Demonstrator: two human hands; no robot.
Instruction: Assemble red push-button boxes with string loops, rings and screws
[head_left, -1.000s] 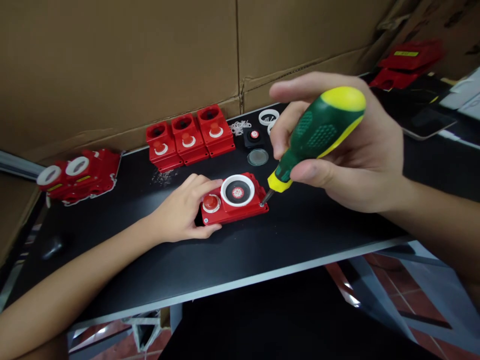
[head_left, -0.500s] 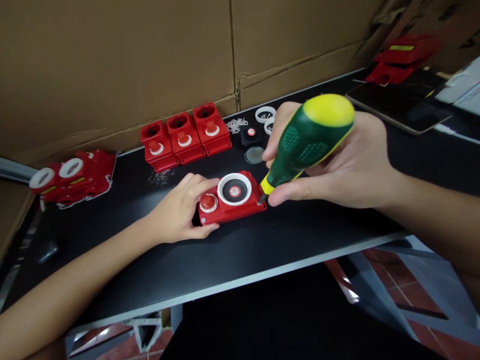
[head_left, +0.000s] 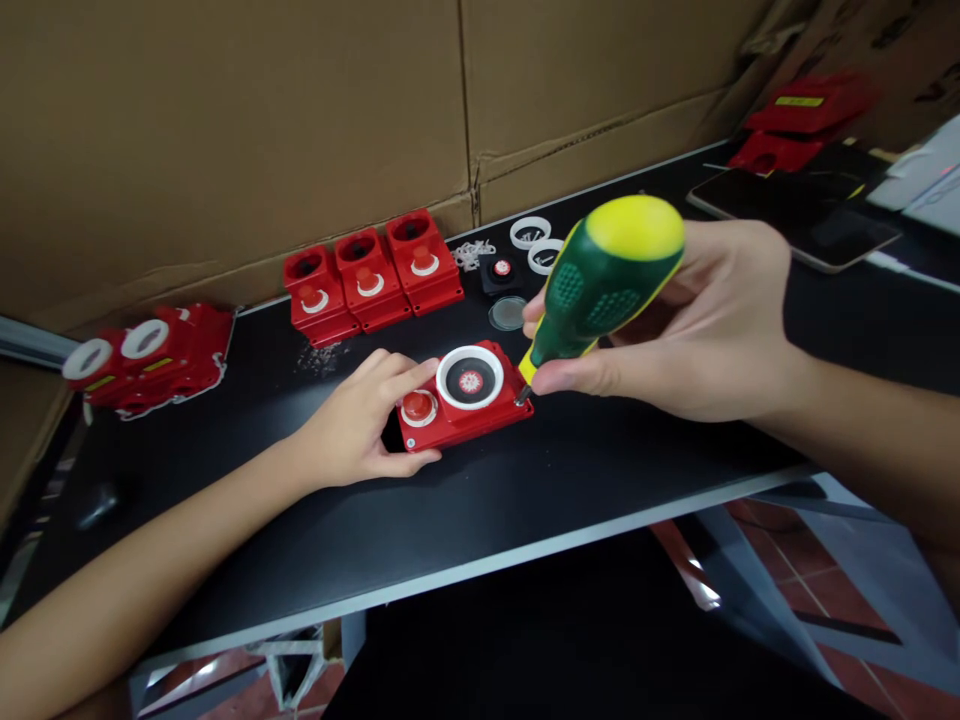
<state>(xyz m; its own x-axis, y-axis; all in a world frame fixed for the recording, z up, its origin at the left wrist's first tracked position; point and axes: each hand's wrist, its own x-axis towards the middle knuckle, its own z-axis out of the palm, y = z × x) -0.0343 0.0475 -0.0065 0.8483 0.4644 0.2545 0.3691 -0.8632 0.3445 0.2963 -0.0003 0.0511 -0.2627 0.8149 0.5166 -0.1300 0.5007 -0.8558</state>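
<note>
My left hand [head_left: 367, 418] is closed on the left end of a red housing [head_left: 480, 422], thumb along its near side. The housing lies flat on the black table and carries a white ring [head_left: 448, 400] round a dark round insert [head_left: 484, 372], plus a red knob [head_left: 417, 404]. A screw [head_left: 410, 442] sits in its near left corner. Between thumb and fingers of my right hand [head_left: 660, 340] is a green and yellow screwdriver [head_left: 592, 290], tilted, its tip at a screw in the housing's near right corner.
Three red housings [head_left: 367, 280] stand in a row by the cardboard [head_left: 300, 120]. More red housings [head_left: 165, 360] lie at the left. Behind the work are white rings [head_left: 529, 233] with screws, a black part [head_left: 496, 272] and a clear disc [head_left: 508, 313]. A tablet [head_left: 795, 215] lies right.
The screwdriver's handle has shifted slightly left, and the fingers of my right hand have turned and loosened around it. My left hand and the housing have stayed in place.
</note>
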